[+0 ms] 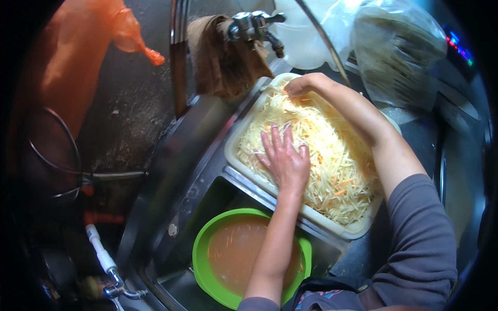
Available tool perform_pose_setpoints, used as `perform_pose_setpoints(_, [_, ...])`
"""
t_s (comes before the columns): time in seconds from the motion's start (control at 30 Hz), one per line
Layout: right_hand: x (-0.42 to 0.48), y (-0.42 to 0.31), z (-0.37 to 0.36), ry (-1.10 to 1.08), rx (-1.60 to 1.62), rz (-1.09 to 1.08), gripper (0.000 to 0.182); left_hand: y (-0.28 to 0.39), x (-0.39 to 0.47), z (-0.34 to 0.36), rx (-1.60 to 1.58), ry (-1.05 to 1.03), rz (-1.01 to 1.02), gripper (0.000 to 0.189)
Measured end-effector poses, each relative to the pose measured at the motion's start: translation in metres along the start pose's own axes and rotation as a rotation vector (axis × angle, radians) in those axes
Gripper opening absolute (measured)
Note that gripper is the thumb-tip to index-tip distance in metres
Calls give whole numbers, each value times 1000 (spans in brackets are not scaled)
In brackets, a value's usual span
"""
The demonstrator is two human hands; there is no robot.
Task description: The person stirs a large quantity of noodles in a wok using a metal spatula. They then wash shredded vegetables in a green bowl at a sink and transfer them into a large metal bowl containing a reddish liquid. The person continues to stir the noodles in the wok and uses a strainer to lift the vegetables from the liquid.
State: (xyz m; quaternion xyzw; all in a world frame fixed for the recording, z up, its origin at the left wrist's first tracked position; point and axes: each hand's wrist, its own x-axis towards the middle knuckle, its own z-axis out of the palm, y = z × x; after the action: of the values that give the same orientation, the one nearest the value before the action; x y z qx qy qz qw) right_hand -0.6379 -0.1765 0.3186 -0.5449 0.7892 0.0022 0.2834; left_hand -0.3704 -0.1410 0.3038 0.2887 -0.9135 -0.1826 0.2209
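Note:
Pale shredded vegetable mixed with orange shreds (330,155) fills a white plastic tub (249,171) lying across the sink's edge. My left hand (286,159) rests on top of the shreds with its fingers spread, palm down. At the tub's far end my right hand (301,85) dips into the shreds; its fingertips are buried, so whether it grips any is hidden. Below the tub, in the sink basin, a green plastic bowl (202,248) holds cloudy orange-brown liquid (237,248) with a few shreds floating in it. My left forearm passes over this bowl.
Beyond the tub are a metal tap (253,27), a brown cloth (229,66) and a clear plastic bag with dark contents (400,58). An orange plastic bag (74,58) hangs at upper left. Another tap (120,287) stands at lower left, beside the metal sink rim (155,217).

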Motion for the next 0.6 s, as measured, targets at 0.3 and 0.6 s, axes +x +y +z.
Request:
perform_pose_setpoints(0.3, [-39,10,-16,212,97,89,41,-4,-2,4,4,85,-11,48])
perform_pose_setpoints(0.6, [-3,101,39,367,400,-181,30,11,4,14,-15,88,19,46])
